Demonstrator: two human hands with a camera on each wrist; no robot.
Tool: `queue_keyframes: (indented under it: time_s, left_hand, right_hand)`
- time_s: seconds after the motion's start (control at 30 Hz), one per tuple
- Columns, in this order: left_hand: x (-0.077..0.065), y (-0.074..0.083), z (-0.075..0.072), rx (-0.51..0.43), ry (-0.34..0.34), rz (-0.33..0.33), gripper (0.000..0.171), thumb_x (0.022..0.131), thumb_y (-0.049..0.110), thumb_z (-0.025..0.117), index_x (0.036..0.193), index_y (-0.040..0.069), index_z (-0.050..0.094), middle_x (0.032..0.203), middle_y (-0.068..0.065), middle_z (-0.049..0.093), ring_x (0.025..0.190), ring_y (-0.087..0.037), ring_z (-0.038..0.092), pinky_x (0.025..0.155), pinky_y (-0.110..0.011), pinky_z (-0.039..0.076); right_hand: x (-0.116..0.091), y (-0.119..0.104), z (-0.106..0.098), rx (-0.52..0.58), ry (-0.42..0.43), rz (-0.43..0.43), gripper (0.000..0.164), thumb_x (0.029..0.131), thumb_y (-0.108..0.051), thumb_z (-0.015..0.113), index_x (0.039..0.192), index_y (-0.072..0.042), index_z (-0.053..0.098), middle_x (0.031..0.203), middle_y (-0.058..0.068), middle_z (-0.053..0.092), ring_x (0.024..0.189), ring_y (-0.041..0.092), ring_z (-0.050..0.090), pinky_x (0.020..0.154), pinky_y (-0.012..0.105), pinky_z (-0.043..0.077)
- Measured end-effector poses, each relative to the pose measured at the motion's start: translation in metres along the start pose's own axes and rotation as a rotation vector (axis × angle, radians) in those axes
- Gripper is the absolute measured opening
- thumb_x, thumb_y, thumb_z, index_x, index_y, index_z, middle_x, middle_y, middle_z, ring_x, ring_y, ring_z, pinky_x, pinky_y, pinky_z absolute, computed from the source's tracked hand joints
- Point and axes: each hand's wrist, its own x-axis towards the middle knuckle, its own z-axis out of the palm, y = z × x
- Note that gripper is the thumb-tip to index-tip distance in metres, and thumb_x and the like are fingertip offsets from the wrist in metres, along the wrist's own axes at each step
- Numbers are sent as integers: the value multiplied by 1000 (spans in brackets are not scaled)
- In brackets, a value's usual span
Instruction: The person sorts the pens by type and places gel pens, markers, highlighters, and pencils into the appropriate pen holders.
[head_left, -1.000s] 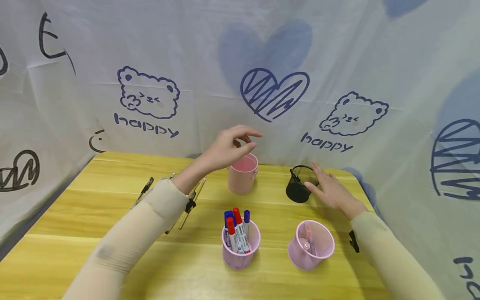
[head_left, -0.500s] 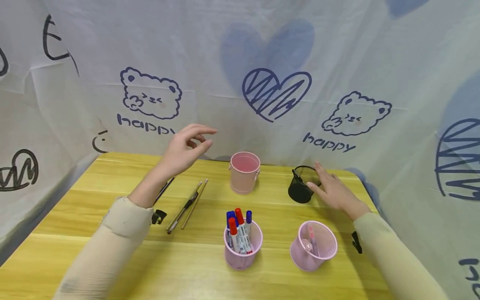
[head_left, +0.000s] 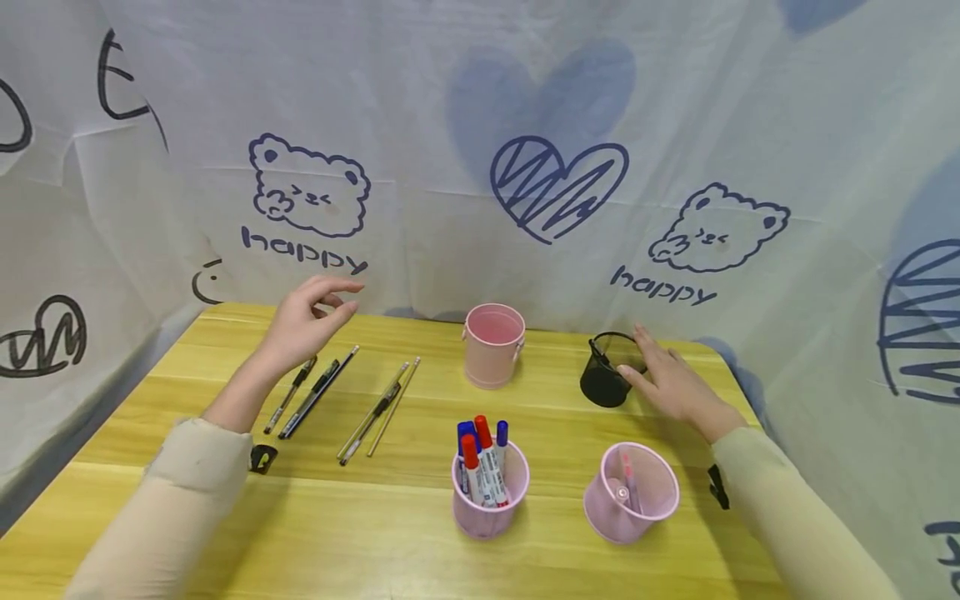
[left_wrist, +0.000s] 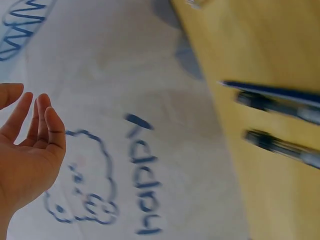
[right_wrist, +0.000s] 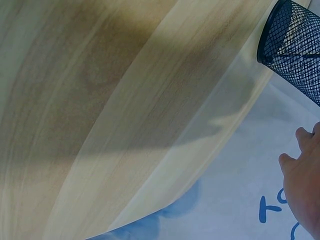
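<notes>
My left hand (head_left: 303, 329) hovers above the back left of the table, fingers loosely bent and nothing held. Below it lie two black-capped gel pens (head_left: 291, 395) (head_left: 318, 392) and a dark pencil (head_left: 330, 379). To their right are two thin gold pencils (head_left: 394, 407) with a gel pen (head_left: 373, 421) between them. At the back right stands a black mesh pen cup (head_left: 603, 385). Beside it, my right hand (head_left: 671, 385) has its fingers extended along the cup's right side, its thumb over the rim. Whether it touches the cup, I cannot tell.
A pink bucket-shaped holder (head_left: 491, 354) stands at the back middle. In front, one pink mesh cup (head_left: 483, 521) holds several red and blue markers; another (head_left: 617, 512) holds a pink pen-like item. A printed cloth (head_left: 420, 208) hangs behind the wooden table (head_left: 352, 533).
My left hand has moved left and down, from above the pink holder to above the pens, which came into view. The right hand has stayed by the black mesh cup.
</notes>
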Motion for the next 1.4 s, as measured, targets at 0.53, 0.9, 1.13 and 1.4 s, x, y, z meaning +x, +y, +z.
queue_keyframes:
  time_s: [0.53,0.9,1.13,1.4]
  left_hand:
    - [-19,-100,-16,169,-186,-251,35,106,15,59,137,-1,64,134,-27,60,110,-39,61,83,-42,56]
    - [-16,-127,-19,240,-332,-245,40,100,9,65,137,-5,62,117,-28,64,105,-44,64,84,-51,58]
    - [-11,-132,-16,247,-424,-231,50,94,7,72,138,-10,58,108,-22,63,95,-32,60,79,-42,54]
    - [-13,-131,-15,253,-460,-255,47,93,3,71,136,-11,59,111,-25,62,97,-33,58,78,-39,54]
  right_hand:
    - [0,1,-1,2,-1,1,83,111,-55,34,166,-3,0,172,21,3,156,43,15,125,64,9]
    - [0,-2,-1,4,8,9,84,110,-56,35,166,-3,1,172,21,5,156,43,17,125,63,11]
    - [-1,-2,-2,9,-4,10,84,110,-55,35,166,-3,0,172,21,4,156,44,16,125,63,9]
    - [0,-1,-1,7,-6,15,84,110,-56,34,166,-4,0,173,21,3,156,43,15,126,62,8]
